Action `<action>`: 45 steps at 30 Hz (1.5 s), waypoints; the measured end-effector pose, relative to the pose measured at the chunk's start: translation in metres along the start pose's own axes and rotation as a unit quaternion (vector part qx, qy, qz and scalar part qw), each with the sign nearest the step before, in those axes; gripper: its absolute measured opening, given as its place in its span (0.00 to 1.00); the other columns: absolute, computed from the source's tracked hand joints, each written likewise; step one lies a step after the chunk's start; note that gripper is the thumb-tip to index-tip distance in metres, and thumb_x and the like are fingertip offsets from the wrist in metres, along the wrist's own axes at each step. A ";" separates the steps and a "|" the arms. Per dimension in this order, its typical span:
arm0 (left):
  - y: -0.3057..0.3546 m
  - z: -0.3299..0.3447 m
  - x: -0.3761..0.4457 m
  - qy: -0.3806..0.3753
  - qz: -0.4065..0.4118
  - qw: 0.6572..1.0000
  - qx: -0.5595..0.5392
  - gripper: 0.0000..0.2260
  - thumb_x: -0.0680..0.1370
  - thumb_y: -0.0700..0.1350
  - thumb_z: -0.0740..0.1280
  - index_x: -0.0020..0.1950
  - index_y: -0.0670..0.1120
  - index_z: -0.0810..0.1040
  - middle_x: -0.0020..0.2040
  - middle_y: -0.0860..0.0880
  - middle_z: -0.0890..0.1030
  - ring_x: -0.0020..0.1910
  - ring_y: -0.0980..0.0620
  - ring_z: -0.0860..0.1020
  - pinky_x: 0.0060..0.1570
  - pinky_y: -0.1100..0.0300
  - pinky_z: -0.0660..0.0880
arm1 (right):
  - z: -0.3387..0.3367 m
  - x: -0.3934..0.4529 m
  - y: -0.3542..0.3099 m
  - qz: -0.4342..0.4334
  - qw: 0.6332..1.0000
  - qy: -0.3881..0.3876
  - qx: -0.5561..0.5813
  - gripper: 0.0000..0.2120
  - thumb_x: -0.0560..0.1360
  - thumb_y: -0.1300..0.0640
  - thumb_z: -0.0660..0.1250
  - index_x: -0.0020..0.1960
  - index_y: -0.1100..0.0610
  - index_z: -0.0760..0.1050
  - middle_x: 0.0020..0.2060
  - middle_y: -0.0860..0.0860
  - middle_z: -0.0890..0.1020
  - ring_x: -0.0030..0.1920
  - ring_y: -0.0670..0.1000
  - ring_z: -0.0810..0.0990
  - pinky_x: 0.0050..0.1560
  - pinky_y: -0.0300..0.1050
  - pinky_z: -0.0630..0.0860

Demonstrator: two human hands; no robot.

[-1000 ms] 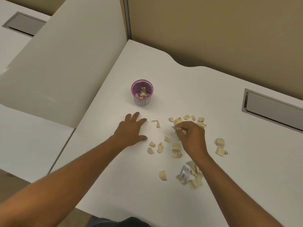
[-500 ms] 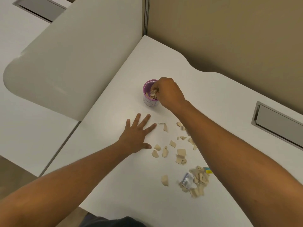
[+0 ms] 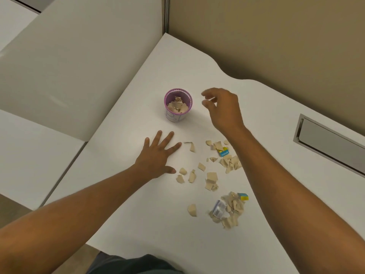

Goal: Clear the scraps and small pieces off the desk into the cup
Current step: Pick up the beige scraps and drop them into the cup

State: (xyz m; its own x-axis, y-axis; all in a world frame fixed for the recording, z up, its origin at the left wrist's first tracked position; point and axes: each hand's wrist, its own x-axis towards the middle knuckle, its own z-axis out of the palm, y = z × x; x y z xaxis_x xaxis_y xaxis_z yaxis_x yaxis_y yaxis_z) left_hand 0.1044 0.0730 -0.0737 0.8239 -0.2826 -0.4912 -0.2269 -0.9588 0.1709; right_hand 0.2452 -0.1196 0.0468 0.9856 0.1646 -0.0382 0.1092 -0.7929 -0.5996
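A small purple-rimmed cup (image 3: pixel 178 104) stands upright on the white desk (image 3: pixel 197 64), partly filled with beige scraps. My right hand (image 3: pixel 223 109) hovers just right of the cup, fingers loosely apart and empty. My left hand (image 3: pixel 158 155) lies flat on the desk below the cup, fingers spread. Several beige scraps (image 3: pixel 211 177) are scattered right of my left hand. A blue and yellow piece (image 3: pixel 224 152) lies among them. A heap of scraps (image 3: pixel 232 209) with a silver wrapper (image 3: pixel 218 208) and a second blue-yellow bit (image 3: pixel 243 196) sits nearer me.
A tan partition wall (image 3: pixel 276 36) borders the desk's far side. A grey cable hatch (image 3: pixel 327 141) is set into the desk at the right. A white divider panel (image 3: pixel 75 62) rises at the left, with a lower neighbouring desk (image 3: pixel 29 159) beyond it.
My right hand picked up scraps, carried them to the cup and dropped them in; it has now drawn back to the right of the cup, empty. My left hand stayed flat.
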 end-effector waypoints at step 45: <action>0.131 -0.009 0.014 0.021 0.093 0.992 -0.086 0.29 0.77 0.38 0.67 0.78 0.47 0.67 0.71 0.44 0.70 0.65 0.41 0.71 0.55 0.46 0.80 | 0.061 -0.218 0.102 0.135 0.975 -0.098 -0.146 0.17 0.79 0.62 0.62 0.65 0.51 0.77 0.68 0.50 0.73 0.66 0.54 0.70 0.52 0.50 0.79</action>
State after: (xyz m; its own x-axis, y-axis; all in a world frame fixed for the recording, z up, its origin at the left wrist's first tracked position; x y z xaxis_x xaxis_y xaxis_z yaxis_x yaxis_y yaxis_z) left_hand 0.0908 -0.0560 -0.0500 0.7982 -0.4487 -0.4019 -0.2875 -0.8701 0.4004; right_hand 0.0337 -0.2003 -0.0553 0.9428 0.0139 -0.3330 -0.0903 -0.9512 -0.2952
